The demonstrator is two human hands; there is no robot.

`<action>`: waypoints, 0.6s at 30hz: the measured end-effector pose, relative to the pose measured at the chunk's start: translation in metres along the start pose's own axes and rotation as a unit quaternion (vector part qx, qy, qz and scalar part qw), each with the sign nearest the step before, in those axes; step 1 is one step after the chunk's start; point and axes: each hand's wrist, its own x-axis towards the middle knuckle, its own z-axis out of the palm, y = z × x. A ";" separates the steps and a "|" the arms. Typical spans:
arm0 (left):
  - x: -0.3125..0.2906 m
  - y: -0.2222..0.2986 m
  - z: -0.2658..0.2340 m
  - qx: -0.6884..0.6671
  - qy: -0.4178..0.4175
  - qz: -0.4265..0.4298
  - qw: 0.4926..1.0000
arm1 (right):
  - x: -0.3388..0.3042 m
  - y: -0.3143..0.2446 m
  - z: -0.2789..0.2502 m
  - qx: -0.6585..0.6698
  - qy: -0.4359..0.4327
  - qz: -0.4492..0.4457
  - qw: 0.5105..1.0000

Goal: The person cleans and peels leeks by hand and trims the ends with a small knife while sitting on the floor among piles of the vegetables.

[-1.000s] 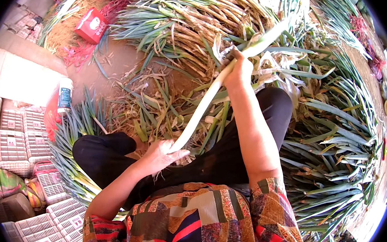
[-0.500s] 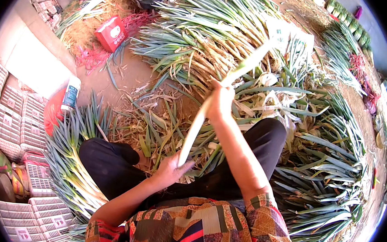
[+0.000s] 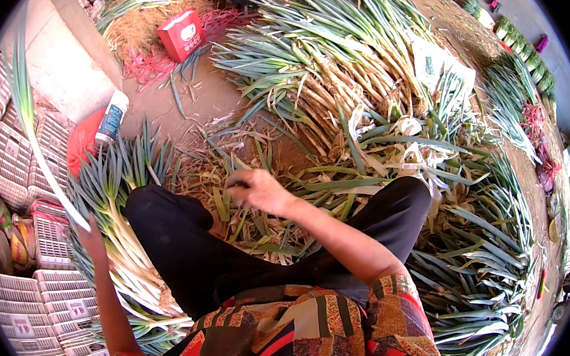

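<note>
Gripping one leek point(image 3: 45, 169) low on its white end with the left hand point(image 3: 93, 239), beside the pale-stemmed pile point(image 3: 125, 236); well apart from the right hand point(image 3: 260, 191), too blurred to tell if curled round anything; risking a topple onto the crates point(image 3: 6, 161) from so low a hold.

Left hand point(image 3: 94, 238) grips 1 leek point(image 3: 46, 169) by its white end, beside a heap of white-stalked leeks point(image 3: 127, 249). Right hand point(image 3: 260, 191), partly curled, is above loose leaf scraps point(image 3: 261, 228). 1 red box point(image 3: 181, 34) stands near brown-stalked leeks point(image 3: 332, 88).
</note>
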 end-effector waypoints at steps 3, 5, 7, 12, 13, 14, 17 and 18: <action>-0.041 -0.218 -0.004 0.084 -0.102 -0.145 0.981 | -0.001 0.003 -0.017 0.072 0.066 0.049 0.994; -0.103 -0.174 0.036 0.031 -0.186 -0.267 0.945 | -0.016 0.043 -0.040 0.010 0.143 0.124 0.982; -0.104 -0.198 0.022 0.102 -0.328 -0.394 0.853 | -0.022 0.037 -0.044 0.009 0.139 0.175 0.975; -0.081 -0.155 0.038 0.177 -0.206 -0.139 0.952 | -0.012 0.037 -0.038 -0.047 0.097 0.207 0.972; -0.059 -0.148 0.045 0.161 -0.129 -0.003 0.978 | 0.001 0.057 -0.031 -0.117 0.083 0.154 0.978; -0.035 -0.086 0.054 0.050 -0.131 -0.082 0.987 | 0.006 0.055 -0.026 -0.108 0.055 0.181 0.976; 0.024 0.022 0.082 -0.136 -0.026 0.087 0.986 | 0.037 0.057 -0.008 -0.173 -0.024 0.167 0.970; 0.027 0.088 0.088 -0.155 -0.053 0.132 0.977 | 0.044 0.070 -0.006 -0.143 -0.038 0.170 0.974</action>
